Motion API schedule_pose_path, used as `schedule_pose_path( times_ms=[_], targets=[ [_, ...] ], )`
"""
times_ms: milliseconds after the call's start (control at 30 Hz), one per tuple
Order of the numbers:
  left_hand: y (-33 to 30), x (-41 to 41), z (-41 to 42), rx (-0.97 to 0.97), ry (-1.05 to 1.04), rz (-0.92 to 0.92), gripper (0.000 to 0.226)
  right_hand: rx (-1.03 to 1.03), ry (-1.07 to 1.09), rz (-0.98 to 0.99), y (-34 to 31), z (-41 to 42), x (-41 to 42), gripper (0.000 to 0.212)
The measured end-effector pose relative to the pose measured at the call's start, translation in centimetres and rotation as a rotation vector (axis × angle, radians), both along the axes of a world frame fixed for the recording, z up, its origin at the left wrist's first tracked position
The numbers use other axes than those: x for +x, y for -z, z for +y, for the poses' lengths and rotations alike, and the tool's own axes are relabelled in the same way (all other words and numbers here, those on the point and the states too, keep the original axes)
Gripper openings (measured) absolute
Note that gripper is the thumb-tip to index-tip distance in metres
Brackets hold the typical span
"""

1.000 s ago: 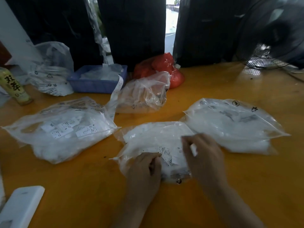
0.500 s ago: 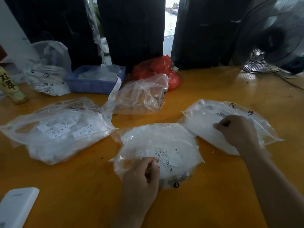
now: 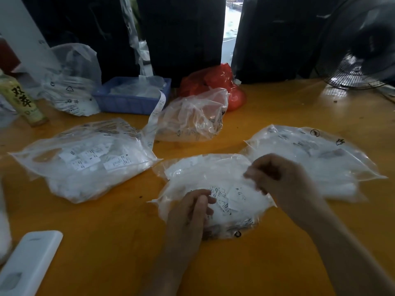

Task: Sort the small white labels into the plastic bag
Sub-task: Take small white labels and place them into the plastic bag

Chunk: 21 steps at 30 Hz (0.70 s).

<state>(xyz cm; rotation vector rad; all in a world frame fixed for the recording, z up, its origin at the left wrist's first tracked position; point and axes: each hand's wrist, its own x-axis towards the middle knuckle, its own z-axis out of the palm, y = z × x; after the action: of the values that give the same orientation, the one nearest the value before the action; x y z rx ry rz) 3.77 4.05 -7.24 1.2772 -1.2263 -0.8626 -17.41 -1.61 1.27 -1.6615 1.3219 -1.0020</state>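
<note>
Three clear plastic bags of small white labels lie on the orange table (image 3: 277, 107): a left bag (image 3: 85, 167), a middle bag (image 3: 205, 174) and a right bag (image 3: 310, 150). Printed labels (image 3: 237, 195) show on the middle bag's near part. My left hand (image 3: 190, 212) pinches the middle bag at its near left edge, thumb against fingers. My right hand (image 3: 277, 178) hovers over that bag's right side with fingers curled. It is blurred, so what its fingertips hold is unclear.
A crumpled clear bag (image 3: 192, 118) and a paper strip lie behind the middle bag. Further back are a blue tray (image 3: 128, 103), a red bag (image 3: 213, 80), another clear bag (image 3: 72, 82), a bottle (image 3: 21, 101) and a fan (image 3: 359, 50). A white device (image 3: 30, 263) lies near left.
My right hand went from the middle bag to the right bag, and has now come back over the middle bag. My left hand stayed on the middle bag's edge.
</note>
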Motion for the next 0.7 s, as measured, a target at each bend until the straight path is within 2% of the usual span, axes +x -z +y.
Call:
schedule_pose_path(
  times_ms=[100, 300, 467, 533, 600, 700],
  targets=[
    [-0.5, 0.2, 0.1, 0.019, 0.021, -0.059, 0.038, 0.007, -0.141, 0.056, 2.1, 1.3, 3.3, 0.010],
    [-0.9, 0.4, 0.1, 0.006, 0.012, -0.148, 0.029, -0.074, 0.049, 0.089, 5.7, 2.0, 5.8, 0.024],
    [0.1, 0.3, -0.2, -0.010, -0.065, -0.223, 0.017, -0.057, -0.002, -0.016, 7.1, 2.2, 5.7, 0.037],
    [0.5, 0.4, -0.3, -0.025, -0.092, -0.228, 0.023, -0.030, -0.048, -0.022, 7.3, 2.1, 5.3, 0.041],
    [0.6, 0.5, -0.2, -0.032, -0.099, -0.209, 0.026, -0.005, -0.080, -0.003, 7.5, 2.0, 4.9, 0.036],
    [0.8, 0.6, -0.3, -0.009, -0.086, -0.191, 0.022, 0.026, -0.094, -0.022, 7.5, 2.0, 4.6, 0.013]
  ],
)
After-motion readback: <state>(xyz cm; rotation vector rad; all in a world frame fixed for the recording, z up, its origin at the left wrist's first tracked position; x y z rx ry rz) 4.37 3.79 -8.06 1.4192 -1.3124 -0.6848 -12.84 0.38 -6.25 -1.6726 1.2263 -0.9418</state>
